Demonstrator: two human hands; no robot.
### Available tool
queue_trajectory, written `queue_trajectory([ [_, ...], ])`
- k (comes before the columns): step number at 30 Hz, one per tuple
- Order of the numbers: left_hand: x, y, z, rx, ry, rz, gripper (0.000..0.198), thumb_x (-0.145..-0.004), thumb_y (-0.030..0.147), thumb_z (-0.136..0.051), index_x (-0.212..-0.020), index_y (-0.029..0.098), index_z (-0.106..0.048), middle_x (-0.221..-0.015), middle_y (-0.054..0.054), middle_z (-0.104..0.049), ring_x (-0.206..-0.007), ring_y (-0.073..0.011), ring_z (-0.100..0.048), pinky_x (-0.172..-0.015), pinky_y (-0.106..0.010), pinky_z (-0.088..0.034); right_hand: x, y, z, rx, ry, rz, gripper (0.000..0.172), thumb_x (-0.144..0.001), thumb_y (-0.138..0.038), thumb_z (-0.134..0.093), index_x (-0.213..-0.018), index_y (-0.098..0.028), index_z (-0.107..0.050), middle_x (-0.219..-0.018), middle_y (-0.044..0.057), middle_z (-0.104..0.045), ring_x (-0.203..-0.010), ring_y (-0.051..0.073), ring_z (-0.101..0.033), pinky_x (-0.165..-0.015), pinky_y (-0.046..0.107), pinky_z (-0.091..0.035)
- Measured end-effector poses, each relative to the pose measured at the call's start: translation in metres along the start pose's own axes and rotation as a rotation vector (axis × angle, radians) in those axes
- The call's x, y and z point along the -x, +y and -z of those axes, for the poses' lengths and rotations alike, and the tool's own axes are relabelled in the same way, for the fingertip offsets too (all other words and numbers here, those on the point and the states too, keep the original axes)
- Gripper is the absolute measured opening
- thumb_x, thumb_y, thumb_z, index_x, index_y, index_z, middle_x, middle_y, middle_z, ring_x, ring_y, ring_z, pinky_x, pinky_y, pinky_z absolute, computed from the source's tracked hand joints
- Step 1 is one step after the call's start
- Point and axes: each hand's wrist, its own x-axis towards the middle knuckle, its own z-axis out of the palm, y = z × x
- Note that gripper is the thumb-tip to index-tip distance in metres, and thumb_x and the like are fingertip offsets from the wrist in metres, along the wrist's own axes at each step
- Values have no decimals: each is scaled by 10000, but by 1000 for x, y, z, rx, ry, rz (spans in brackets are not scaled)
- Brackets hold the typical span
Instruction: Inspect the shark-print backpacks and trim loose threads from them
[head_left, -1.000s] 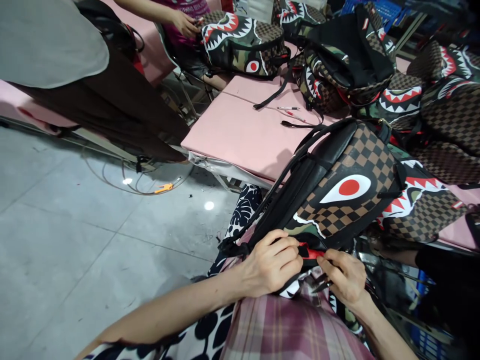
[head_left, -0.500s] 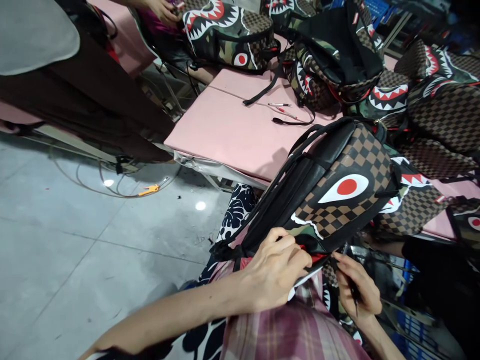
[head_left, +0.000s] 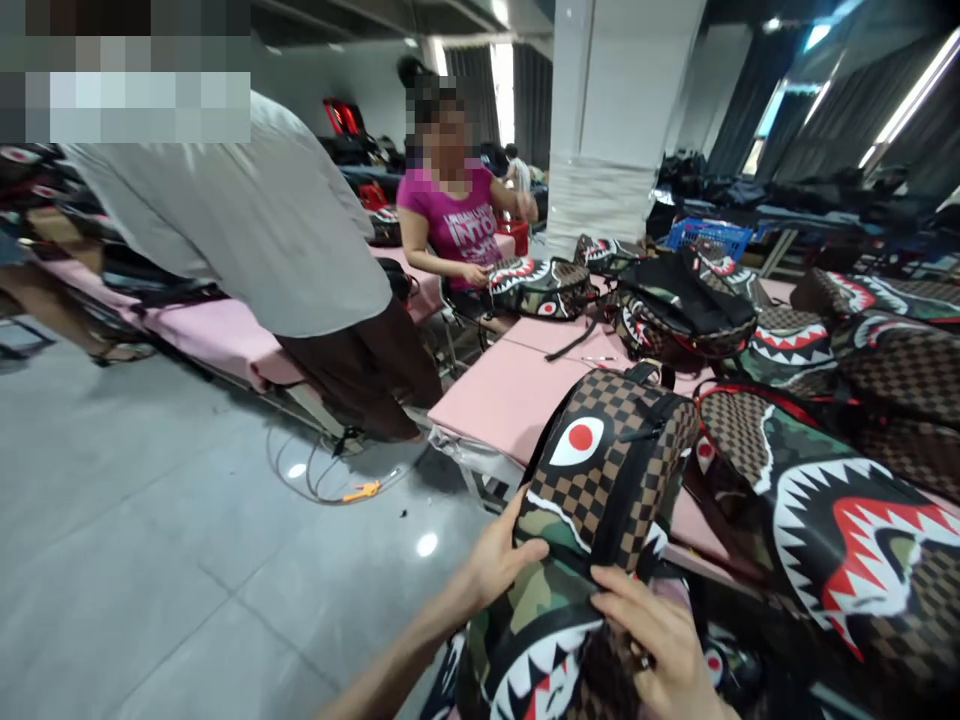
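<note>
A backpack (head_left: 611, 500) stands tilted in front of me, its brown-and-black checks joined by camouflage patches, a red-and-white eye and a toothed shark mouth. My left hand (head_left: 495, 560) grips its left side, thumb lying over the camouflage and the other fingers behind the edge. Close to the lower end of the dark zip strip, my right hand (head_left: 656, 635) presses its bent fingers on the bag. A small shiny bit shows under the right palm; what it is I cannot make out.
A pink-topped table (head_left: 487, 385) lies ahead, with several similar backpacks (head_left: 682, 305) piled on it. Another large shark backpack (head_left: 840, 540) is at the right. Beside the left table stands a person in grey (head_left: 300, 220); another in a magenta shirt (head_left: 450, 220) sits beyond. An orange-ended hose (head_left: 364, 490) lies on the floor.
My view has lifted, bringing the room into sight. The backpack has turned from its side to show its front, and both hands have moved to new places on it.
</note>
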Motion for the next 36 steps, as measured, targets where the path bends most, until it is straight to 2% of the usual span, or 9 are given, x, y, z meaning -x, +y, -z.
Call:
queue_trajectory([
  [5,-5,2,12,193,13,-9,604,-740,519,-579,-1223,165,-502,-1194,-91,-579,-1128,-271,-497,-994,-386,-365,-18,6,-5,61,-58,132,300,-880,-283,-392,-1106,-163,-546,-1125,104,-631,-929,143,-641,-651,145,-526],
  [9,-19,17,22,330,121,132,444,-772,516,-543,-1002,146,-628,-960,-70,-664,-929,-218,-587,-878,-340,-434,-18,7,-3,193,-58,200,332,-886,-276,-360,-1125,-163,-563,-1107,92,-640,-896,144,-652,-678,172,-533],
  [13,-32,8,29,576,351,278,396,-656,464,-681,-838,117,-624,-690,-40,-637,-705,-151,-606,-697,-254,-456,9,21,19,267,-54,213,371,-849,-227,-381,-1167,-154,-557,-1113,108,-635,-959,182,-632,-748,235,-536],
  [17,-35,-11,13,624,358,309,338,-651,408,-686,-813,118,-621,-620,-14,-600,-623,-111,-573,-618,-213,-422,54,39,47,228,27,67,334,-834,-200,-433,-1128,-177,-591,-1093,105,-643,-967,211,-629,-756,271,-545],
  [20,-35,-6,-8,557,306,253,271,-710,375,-627,-808,122,-635,-670,-24,-622,-650,-109,-566,-600,-198,-407,77,35,58,227,163,-115,305,-797,-91,-488,-1049,-193,-624,-1064,88,-656,-949,216,-636,-765,292,-551],
  [23,-38,13,-26,431,223,125,234,-771,334,-555,-847,136,-654,-774,-41,-658,-752,-139,-587,-674,-223,-436,82,22,59,231,238,-188,274,-782,-70,-521,-991,-198,-643,-1010,75,-676,-901,218,-653,-730,289,-567],
  [28,-46,36,-44,89,17,-275,288,-779,192,-546,-1051,215,-639,-1062,-35,-624,-887,-144,-574,-824,-260,-435,86,9,61,235,193,-284,297,-776,-76,-543,-1013,-227,-640,-1048,62,-665,-914,232,-649,-720,295,-581],
  [32,-50,36,-50,-120,-24,-339,229,-783,189,-569,-998,178,-644,-926,-40,-645,-772,-134,-583,-731,-242,-447,87,-1,70,257,171,-320,263,-784,-98,-545,-992,-227,-641,-1050,55,-664,-921,231,-647,-750,299,-572],
  [36,-50,36,-51,-178,-13,-364,115,-806,212,-553,-858,175,-650,-808,-25,-652,-708,-128,-582,-673,-224,-433,56,-19,93,372,123,-382,184,-822,-187,-528,-966,-215,-638,-919,33,-699,-798,190,-674,-729,256,-559],
])
